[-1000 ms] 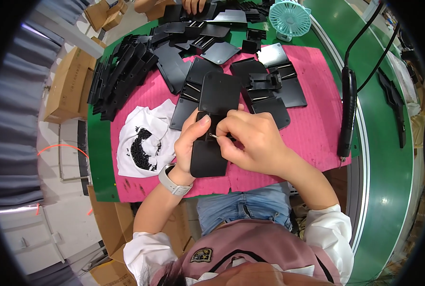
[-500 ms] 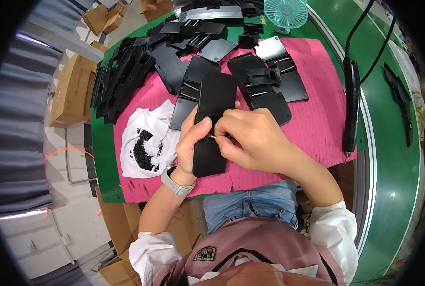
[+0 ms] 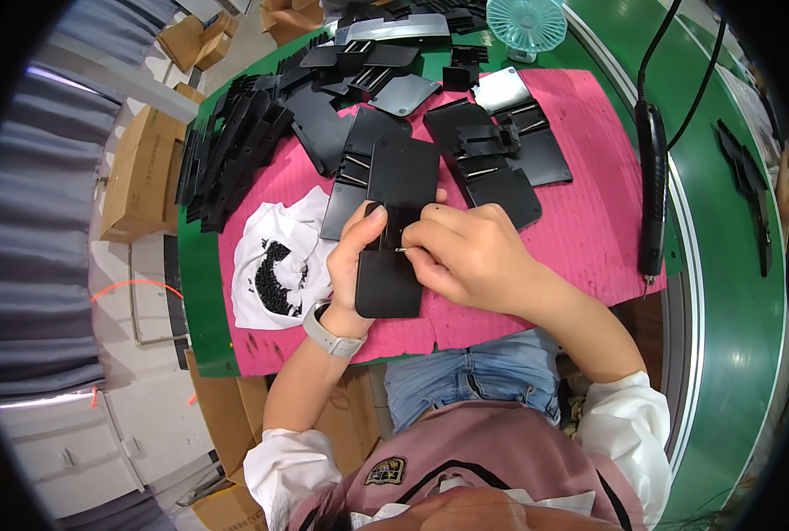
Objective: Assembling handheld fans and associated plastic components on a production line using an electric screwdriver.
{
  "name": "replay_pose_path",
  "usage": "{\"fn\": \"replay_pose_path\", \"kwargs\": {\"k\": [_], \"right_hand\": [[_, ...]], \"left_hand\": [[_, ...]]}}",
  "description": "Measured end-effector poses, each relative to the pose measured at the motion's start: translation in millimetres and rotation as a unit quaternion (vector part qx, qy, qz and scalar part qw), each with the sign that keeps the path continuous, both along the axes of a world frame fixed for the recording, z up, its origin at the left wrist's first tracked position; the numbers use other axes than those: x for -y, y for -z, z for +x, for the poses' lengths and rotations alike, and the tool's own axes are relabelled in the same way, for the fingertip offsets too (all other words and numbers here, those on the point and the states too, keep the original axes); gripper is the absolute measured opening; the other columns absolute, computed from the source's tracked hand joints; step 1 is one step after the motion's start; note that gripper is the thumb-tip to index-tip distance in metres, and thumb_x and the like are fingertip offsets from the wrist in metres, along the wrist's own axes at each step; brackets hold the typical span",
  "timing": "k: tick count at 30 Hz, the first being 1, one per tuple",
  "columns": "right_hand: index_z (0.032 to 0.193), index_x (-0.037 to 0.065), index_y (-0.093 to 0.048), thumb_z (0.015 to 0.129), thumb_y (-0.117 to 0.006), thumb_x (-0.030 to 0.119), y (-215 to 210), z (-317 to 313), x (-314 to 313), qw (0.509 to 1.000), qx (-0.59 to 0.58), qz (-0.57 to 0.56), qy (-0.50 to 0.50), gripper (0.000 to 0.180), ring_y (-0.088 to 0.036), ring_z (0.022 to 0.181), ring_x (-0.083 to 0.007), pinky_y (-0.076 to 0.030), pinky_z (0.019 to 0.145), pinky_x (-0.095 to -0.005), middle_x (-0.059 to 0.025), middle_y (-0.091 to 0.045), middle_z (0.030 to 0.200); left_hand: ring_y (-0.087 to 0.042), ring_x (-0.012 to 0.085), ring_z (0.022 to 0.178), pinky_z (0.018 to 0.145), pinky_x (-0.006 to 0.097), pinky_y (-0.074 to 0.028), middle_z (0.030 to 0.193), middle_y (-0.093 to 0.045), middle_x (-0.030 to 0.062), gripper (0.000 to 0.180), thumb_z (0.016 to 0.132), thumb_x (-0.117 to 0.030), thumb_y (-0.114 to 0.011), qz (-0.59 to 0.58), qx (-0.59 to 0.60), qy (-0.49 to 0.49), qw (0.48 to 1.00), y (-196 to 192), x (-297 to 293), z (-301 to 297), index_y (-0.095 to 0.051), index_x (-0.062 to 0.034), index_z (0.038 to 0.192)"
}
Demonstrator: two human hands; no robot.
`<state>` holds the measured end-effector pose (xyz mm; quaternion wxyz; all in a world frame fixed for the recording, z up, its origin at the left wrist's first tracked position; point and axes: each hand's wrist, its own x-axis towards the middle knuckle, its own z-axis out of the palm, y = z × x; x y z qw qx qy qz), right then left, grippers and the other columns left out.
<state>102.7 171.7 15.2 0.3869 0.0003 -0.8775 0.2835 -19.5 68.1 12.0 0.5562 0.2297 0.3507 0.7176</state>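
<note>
My left hand (image 3: 352, 258) grips a black plastic part with two flat plates (image 3: 403, 173) from its left side, thumb on the narrow middle. My right hand (image 3: 474, 252) pinches a short thin metal rod (image 3: 401, 250) at that middle, where the two plates meet. The rod's far end is hidden by my fingers. Similar black two-plate parts with metal rods lie just beyond, one on the left (image 3: 356, 155) and others on the right (image 3: 492, 150). Left of my left hand is a white cloth (image 3: 317, 226) holding a heap of small black pieces (image 3: 275, 281), perhaps screws.
Pink sheeting (image 3: 594, 239) covers the green table (image 3: 201, 327). Stacked black parts (image 3: 235, 146) line the far left. A corded black electric screwdriver (image 3: 650, 190) hangs at the right. A teal fan (image 3: 526, 25) stands at the back, cardboard boxes (image 3: 138, 177) at the left.
The black part has tilted slightly in my left hand, its near plate rising a little. My left thumb has shifted up along the middle. My right hand keeps its pinch on the rod.
</note>
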Motion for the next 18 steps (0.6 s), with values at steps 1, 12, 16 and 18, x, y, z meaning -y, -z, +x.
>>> {"fn": "replay_pose_path", "kwargs": {"k": [1,12,16,18], "right_hand": [[0.081,0.005,-0.061,0.07,-0.068,0.003,0.1,-0.1,-0.3,1.0,0.004,0.017,0.013,0.014,-0.056,0.051,-0.0212,-0.042,0.043,-0.031,-0.0045,-0.055,0.065],[0.081,0.002,-0.065,0.071,-0.072,0.002,-1.0,0.9,-2.1,0.987,0.048,-0.151,-0.024,0.012,-0.058,0.056,-0.0169,-0.044,0.047,-0.0272,-0.0066,-0.059,0.07],[0.081,0.001,-0.065,0.071,-0.074,0.001,-6.2,4.4,-5.6,0.963,0.081,-0.249,-0.058,0.013,-0.057,0.056,-0.0118,-0.041,0.047,-0.024,-0.0057,-0.058,0.069],[0.081,0.001,-0.065,0.072,-0.073,0.001,-8.2,5.1,-5.4,0.944,0.091,-0.31,-0.065,0.012,-0.057,0.057,-0.0111,-0.041,0.047,-0.0236,-0.0055,-0.058,0.069]], "left_hand": [[-0.055,0.0274,0.111,0.098,0.037,-0.044,0.125,-0.053,0.0214,0.05,0.091,-0.026,-0.038,0.0,0.021,0.004,1.0,0.2,-0.4,-0.8,-0.043,0.0045,0.13],[-0.059,0.0297,0.101,0.089,0.038,-0.048,0.119,-0.056,0.0212,0.048,0.094,-0.03,-0.037,0.03,0.184,0.044,0.981,-0.1,4.4,-4.0,-0.044,0.0031,0.129],[-0.061,0.0251,0.092,0.084,0.035,-0.049,0.105,-0.059,0.0159,0.042,0.094,-0.028,-0.037,0.033,0.13,0.042,0.99,-1.8,5.4,-6.2,-0.049,0.0011,0.121],[-0.061,0.0244,0.093,0.085,0.034,-0.048,0.106,-0.059,0.0155,0.042,0.093,-0.028,-0.038,0.034,0.133,0.043,0.99,2.2,8.0,-9.5,-0.048,0.0011,0.122]]}}
